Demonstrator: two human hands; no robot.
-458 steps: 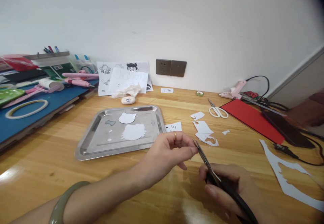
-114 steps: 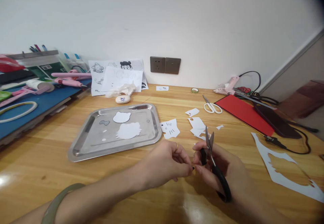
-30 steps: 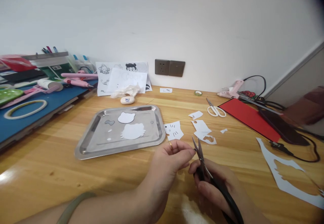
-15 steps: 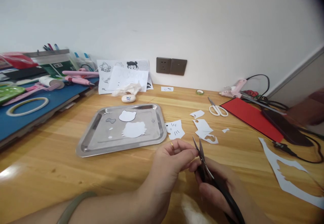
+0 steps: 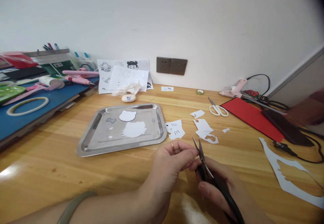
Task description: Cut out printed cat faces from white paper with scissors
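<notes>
The table (image 5: 121, 170) was laid out just as it was half a second before. By its left edge, the blue-topped stack (image 5: 54, 104) ran out of view, and the things heaped on it were hard to tell apart. A green-and-white box (image 5: 53, 64) stood at the back of it, with pens (image 5: 50, 46) poking up — I couldn't tell if they were inside the box.

The metal tray (image 5: 121, 148) sat left of the table's middle. In it, a white paper shape (image 5: 134, 129) lay right of the center, with a cat-head paper (image 5: 127, 115) nearer the back edge. A gray bow shape (image 5: 110, 120) was toward the left edge, and a tiny round bit (image 5: 153, 120) was by the right edge.

The left hand (image 5: 170, 165) pinched a dark bit (image 5: 197, 150) in its fingertips, past the tray's front right corner. The right hand (image 5: 230, 176) gripped the black scissors (image 5: 220, 186), whose handle was cut off at the bottom. About four seconds before, the blades pointed up, away from the dark bit — now they stood a little apart, right at the left fingertips. The fingers mostly hid the dark bit, so I couldn't make out its shape.
</notes>
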